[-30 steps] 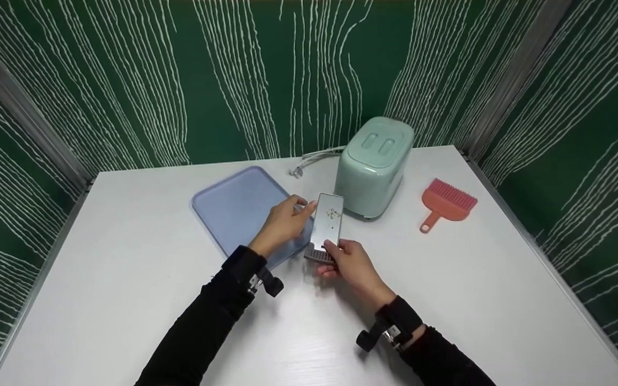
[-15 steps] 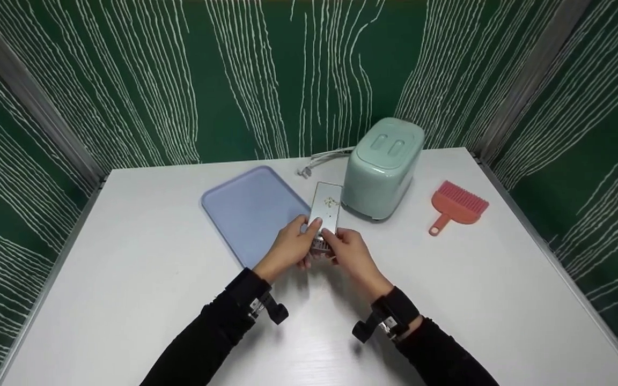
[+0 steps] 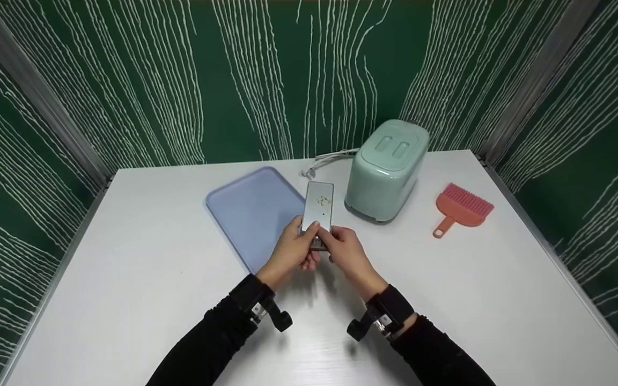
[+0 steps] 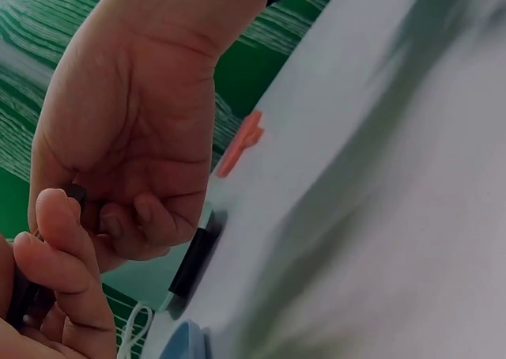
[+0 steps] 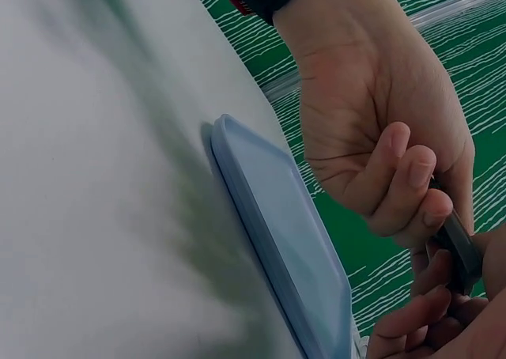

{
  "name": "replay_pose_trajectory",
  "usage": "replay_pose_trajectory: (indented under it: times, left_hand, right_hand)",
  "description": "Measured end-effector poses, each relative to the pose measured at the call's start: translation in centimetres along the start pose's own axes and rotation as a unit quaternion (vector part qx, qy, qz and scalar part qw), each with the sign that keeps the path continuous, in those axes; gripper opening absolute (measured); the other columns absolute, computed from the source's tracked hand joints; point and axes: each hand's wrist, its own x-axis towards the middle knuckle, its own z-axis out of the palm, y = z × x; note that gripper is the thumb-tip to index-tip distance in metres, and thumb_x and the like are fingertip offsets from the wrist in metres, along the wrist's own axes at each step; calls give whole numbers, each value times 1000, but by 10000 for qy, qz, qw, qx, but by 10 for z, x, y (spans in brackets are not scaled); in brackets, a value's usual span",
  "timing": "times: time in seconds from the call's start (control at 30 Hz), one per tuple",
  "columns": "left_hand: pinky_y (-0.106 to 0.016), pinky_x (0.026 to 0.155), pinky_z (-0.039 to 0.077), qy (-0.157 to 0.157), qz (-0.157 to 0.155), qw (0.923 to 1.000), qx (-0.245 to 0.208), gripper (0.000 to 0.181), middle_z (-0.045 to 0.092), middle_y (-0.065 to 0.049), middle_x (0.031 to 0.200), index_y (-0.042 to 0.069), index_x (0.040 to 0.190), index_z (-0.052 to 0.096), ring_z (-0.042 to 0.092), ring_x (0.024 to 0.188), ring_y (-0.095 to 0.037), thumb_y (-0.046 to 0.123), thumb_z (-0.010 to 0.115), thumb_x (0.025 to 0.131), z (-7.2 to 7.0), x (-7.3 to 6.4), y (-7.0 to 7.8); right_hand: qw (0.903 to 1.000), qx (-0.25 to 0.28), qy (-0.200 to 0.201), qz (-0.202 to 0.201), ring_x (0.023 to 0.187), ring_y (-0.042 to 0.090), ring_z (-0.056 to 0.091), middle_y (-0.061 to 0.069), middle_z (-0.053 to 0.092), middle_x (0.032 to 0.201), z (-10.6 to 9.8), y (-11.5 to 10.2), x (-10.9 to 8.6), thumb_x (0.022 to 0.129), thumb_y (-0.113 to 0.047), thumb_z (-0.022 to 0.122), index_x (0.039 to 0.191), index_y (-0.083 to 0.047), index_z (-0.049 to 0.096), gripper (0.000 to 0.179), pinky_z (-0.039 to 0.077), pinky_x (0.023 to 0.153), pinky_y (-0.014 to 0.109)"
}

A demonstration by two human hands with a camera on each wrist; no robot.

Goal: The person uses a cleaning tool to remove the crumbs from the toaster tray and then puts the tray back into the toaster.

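Observation:
Both hands hold a flat silvery toaster crumb tray with a dark slotted end, raised above the table in the head view. Small crumbs lie on its far half. My left hand grips the near end from the left, thumb on top. From the right, my right hand pinches the same end, its thumb beside the left one. Just left of the crumb tray lies a pale blue tray, partly hidden by the left hand. In both wrist views, curled fingers surround the dark end.
A mint green toaster stands behind and to the right, its white cord and plug trailing left. Further right lies an orange brush with pink bristles. Green walls with white lines bound the white table.
My left hand has moved from the crumb tray's upper left side down to its near end and now grips it. The crumb tray has shifted left, away from the toaster, and turned straighter.

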Motion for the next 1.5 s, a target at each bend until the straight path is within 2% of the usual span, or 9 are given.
replay_pose_trajectory:
  times: [0.17, 0.53, 0.77, 0.87, 1.07, 1.2, 1.5]
  left_hand:
    - [-21, 37, 37, 106, 10, 9998, -191, 30, 59, 2, 52, 6, 127, 50, 52, 36, -6, 34, 50, 116, -3, -4, 0]
    - [-22, 36, 34, 144, 54, 9996, -233, 22, 58, 2, 49, 5, 125, 53, 49, 34, -5, 25, 49, 116, -8, -6, 3]
    - [-22, 35, 34, 230, 88, 9997, -5, 21, 59, 2, 49, 4, 107, 49, 49, 33, -5, 23, 50, 116, -16, -8, 3]
    - [-21, 35, 35, 293, 77, 9995, 94, 22, 60, 2, 51, 3, 106, 49, 50, 34, -5, 23, 51, 115, -20, -9, 3]
    - [-22, 36, 37, 355, 60, 9992, 156, 23, 60, 1, 53, -1, 116, 55, 51, 35, -5, 23, 51, 115, -26, -10, 2]
    - [-22, 36, 36, 366, 34, 9993, 91, 22, 60, 1, 53, 1, 113, 52, 50, 35, -5, 23, 50, 116, -30, -12, 2]
    - [-21, 35, 36, 510, -74, 9987, 59, 22, 60, 2, 51, 2, 115, 52, 49, 34, -5, 25, 50, 116, -42, -17, 3]
  right_hand:
    - [10000, -3, -26, 16, 55, 7, 40, -8, 43, 61, 3, -2, 0, 108, -28, 64, 68, -16, 48, 45, 36, 52, 22]
    - [9995, 214, -174, 170, 58, 8, 41, -7, 44, 61, 8, -4, -1, 112, -31, 59, 73, -15, 53, 42, 38, 54, 23]
    - [9982, 368, -434, 190, 58, 8, 39, -7, 43, 62, 4, 0, 0, 114, -39, 55, 75, -15, 55, 45, 38, 57, 26]
    - [9982, 363, -413, 237, 57, 8, 39, -6, 46, 63, 3, 1, 1, 114, -38, 54, 77, -14, 57, 44, 37, 56, 25]
    - [9987, 243, -316, 331, 58, 7, 42, -4, 56, 69, -4, 3, 3, 114, -34, 55, 92, -3, 71, 41, 36, 54, 22]
    - [9991, 60, -268, 337, 60, 7, 44, -4, 57, 70, -10, 5, 5, 114, -34, 54, 104, 6, 73, 45, 37, 54, 22]
    - [9984, -435, -117, 354, 70, 12, 52, -1, 62, 77, -33, 17, 8, 114, -37, 54, 116, 7, 74, 48, 41, 59, 21]
